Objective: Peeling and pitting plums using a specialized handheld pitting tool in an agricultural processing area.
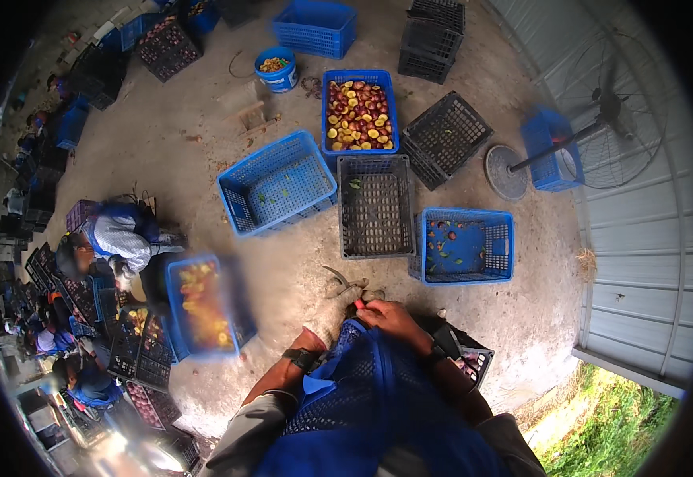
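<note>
My left hand [333, 310], in a pale, dirty work glove, is closed in front of my body. Against it is my bare right hand [390, 318], its fingers pinching a small red handle-like piece [359, 304]. A thin, dark curved blade [335, 275] sticks out beyond the gloved fingers. Whether blade and red piece form one tool, I cannot tell. What lies inside the glove's grip is hidden. Just ahead of both hands stands a black crate [375, 253] with a leaf in it. At its right, a blue crate [467, 280] holds several fruits and leaves.
Halved yellow-fleshed fruit fills a blue crate [396, 111] farther ahead. Another blue crate [239, 226] stands left of the black one. A blurred blue crate [173, 306] of fruit is beside a crouching person [124, 238]. A standing fan [508, 171] rises at the right, near a metal wall [632, 215].
</note>
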Motion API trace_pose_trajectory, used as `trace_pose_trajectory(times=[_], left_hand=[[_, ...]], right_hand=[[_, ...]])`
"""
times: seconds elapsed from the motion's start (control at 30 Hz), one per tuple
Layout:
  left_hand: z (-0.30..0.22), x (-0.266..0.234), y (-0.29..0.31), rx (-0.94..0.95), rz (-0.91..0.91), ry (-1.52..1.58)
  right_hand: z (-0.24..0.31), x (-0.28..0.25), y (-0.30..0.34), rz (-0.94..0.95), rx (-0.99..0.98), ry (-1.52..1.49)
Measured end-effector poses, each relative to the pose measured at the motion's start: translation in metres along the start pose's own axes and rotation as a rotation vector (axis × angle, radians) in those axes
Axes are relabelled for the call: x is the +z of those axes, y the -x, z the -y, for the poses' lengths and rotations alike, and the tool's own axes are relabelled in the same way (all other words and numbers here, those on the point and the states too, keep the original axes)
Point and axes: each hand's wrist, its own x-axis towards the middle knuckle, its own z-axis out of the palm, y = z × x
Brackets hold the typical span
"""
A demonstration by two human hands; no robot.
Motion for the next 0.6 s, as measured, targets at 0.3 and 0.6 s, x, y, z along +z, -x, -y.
trace_pose_trajectory(times=[0.3, 0.6], left_hand=[[-0.012, -0.031, 0.018, -0.012, -0.158, -0.089], [-0.101, -0.124, 0.039, 0.139, -0.112, -0.272]], right_hand=[[-0.021, 0.035, -0.017, -0.054, -0.052, 0.106], [-0.127, -0.022, 0.001, -0.947, -0.066, 0.098]])
